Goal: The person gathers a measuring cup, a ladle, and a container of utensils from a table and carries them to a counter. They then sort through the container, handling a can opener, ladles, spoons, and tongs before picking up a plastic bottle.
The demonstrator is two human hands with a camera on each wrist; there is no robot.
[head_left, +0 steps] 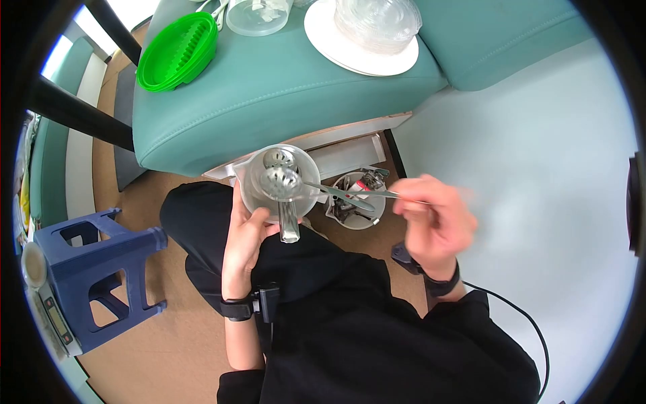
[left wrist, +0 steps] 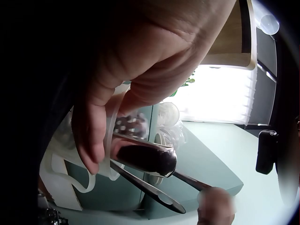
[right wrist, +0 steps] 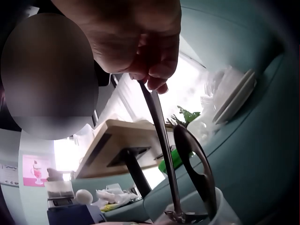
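Observation:
A translucent plastic jug (head_left: 309, 165) stands over the person's lap, gripped at its side by the left hand (head_left: 243, 236). Inside lie perforated metal spoon heads (head_left: 280, 182), and a wide metal handle (head_left: 289, 225) sticks out over the rim toward the body. Another metal handle (left wrist: 154, 194) leans out of the jug in the left wrist view. The right hand (head_left: 437, 219), slightly blurred, pinches the end of a long thin metal handle (right wrist: 161, 126) that reaches down into the jug.
A white bucket (head_left: 356, 221) of metal utensils stands on the floor behind the jug. Green plates (head_left: 178, 54), a clear container (head_left: 259, 20) and a white plate (head_left: 330, 44) with clear plastic ware rest on the teal seat. A blue stool (head_left: 134, 269) is at left.

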